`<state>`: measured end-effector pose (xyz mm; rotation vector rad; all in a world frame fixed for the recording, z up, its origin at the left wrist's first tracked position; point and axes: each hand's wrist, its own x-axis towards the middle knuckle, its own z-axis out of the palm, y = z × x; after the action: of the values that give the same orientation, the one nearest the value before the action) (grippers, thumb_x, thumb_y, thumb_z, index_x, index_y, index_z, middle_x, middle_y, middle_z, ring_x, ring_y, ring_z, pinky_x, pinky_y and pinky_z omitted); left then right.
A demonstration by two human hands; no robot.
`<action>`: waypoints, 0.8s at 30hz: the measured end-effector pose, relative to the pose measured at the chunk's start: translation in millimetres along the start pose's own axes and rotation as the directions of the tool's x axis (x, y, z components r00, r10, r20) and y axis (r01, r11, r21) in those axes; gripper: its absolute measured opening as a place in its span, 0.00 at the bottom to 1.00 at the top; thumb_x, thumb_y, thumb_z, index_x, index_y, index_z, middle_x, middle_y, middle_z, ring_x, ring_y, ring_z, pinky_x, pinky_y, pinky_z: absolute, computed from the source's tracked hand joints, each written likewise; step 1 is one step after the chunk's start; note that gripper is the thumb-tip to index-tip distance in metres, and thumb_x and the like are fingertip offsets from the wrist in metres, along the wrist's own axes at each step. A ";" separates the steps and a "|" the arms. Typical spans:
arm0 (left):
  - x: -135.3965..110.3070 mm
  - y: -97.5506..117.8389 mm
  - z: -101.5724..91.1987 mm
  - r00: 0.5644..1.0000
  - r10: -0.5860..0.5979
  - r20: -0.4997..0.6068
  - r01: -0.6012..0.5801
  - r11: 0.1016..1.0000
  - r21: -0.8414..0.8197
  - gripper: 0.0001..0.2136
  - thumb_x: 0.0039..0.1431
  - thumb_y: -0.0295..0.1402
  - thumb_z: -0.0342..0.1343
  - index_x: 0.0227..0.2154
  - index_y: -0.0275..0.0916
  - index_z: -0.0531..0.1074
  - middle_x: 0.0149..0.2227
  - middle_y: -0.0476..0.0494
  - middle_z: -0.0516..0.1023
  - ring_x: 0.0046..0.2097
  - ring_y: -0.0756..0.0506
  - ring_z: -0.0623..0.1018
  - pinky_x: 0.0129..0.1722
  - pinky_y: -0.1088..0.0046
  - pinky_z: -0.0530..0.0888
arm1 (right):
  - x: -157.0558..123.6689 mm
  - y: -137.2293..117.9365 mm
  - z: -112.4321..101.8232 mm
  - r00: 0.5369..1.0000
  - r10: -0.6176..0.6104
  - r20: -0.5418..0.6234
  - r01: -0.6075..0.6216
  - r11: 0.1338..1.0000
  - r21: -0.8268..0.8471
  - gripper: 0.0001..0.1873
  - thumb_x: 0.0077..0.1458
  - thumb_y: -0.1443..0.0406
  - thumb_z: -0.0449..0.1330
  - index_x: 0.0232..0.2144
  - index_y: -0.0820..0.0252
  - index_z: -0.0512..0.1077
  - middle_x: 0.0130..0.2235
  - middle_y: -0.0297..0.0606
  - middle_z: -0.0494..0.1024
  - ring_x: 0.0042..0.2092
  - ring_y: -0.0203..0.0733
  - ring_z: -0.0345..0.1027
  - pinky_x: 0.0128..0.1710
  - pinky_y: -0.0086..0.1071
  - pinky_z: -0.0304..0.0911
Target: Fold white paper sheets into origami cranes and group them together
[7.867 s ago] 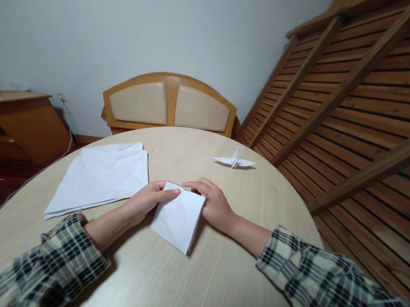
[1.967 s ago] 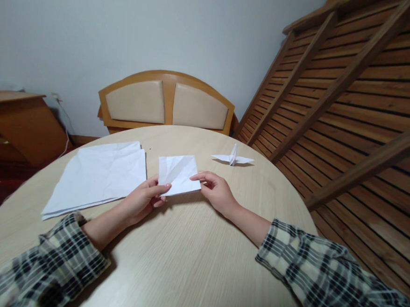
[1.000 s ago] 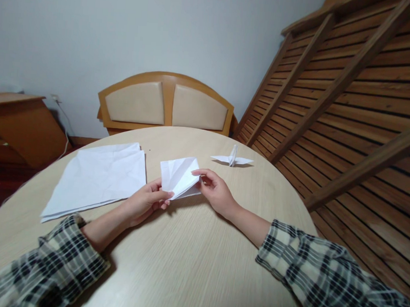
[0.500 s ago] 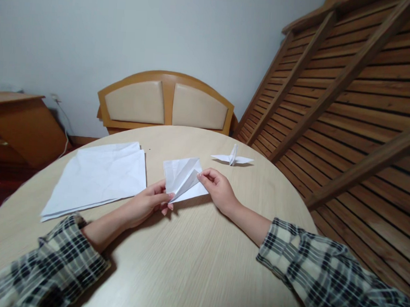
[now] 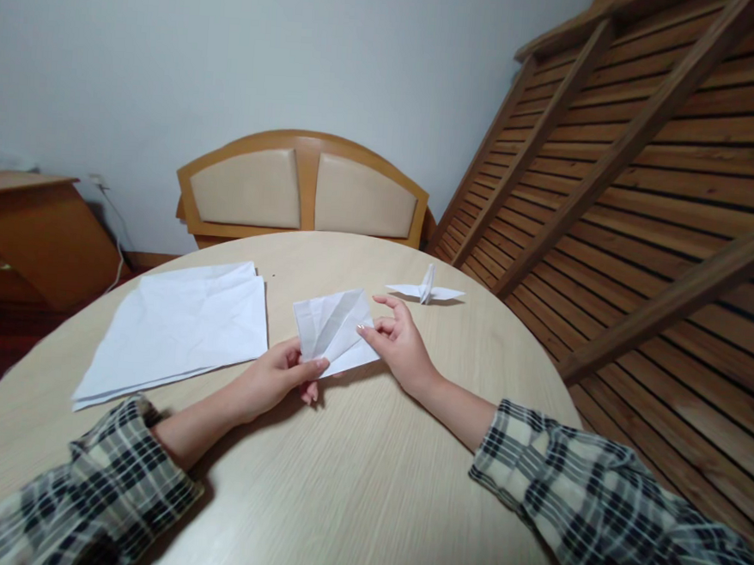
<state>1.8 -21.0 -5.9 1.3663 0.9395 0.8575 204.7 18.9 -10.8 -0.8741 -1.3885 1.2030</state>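
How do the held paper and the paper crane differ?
The held paper is roughly four-sided; the paper crane is bird-shaped. Left hand and right hand grip the held paper; the paper crane rests untouched on the table. Both are white, folded paper.

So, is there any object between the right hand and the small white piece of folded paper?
No, nothing visible stands between them: the right hand touches the small white piece of folded paper at its right side. The left hand holds the paper's lower left part. The white folded-paper bird stands farther back, out of the way.
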 end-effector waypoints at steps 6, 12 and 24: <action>-3.7 3.4 5.9 0.997 0.003 0.079 -0.010 0.997 0.081 0.13 0.54 0.42 0.62 0.31 0.36 0.70 0.23 0.46 0.77 0.22 0.49 0.74 0.25 0.74 0.70 | -4.2 -2.5 4.6 0.969 0.128 0.213 -0.154 0.982 0.113 0.19 0.46 0.55 0.67 0.37 0.61 0.71 0.34 0.37 0.77 0.32 0.37 0.70 0.31 0.31 0.65; -4.9 9.2 7.4 0.995 0.060 0.080 -0.064 0.997 0.048 0.12 0.53 0.37 0.62 0.38 0.37 0.74 0.30 0.45 0.78 0.29 0.48 0.75 0.26 0.74 0.72 | -0.8 -0.2 2.9 0.986 0.124 0.112 -0.141 0.977 0.160 0.20 0.43 0.55 0.69 0.35 0.60 0.72 0.34 0.36 0.78 0.32 0.37 0.69 0.34 0.31 0.65; 1.7 6.6 4.4 0.973 0.101 -0.206 -0.073 0.988 0.136 0.16 0.50 0.37 0.64 0.38 0.37 0.68 0.25 0.52 0.73 0.24 0.50 0.73 0.24 0.76 0.72 | -6.3 -0.8 1.9 0.986 -0.036 0.160 0.082 0.954 -0.289 0.13 0.51 0.58 0.63 0.34 0.60 0.71 0.31 0.35 0.73 0.32 0.38 0.65 0.31 0.31 0.61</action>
<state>6.8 -21.0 0.6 1.4542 1.1215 1.0409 204.1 12.4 -11.4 -0.9522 -1.7390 1.0501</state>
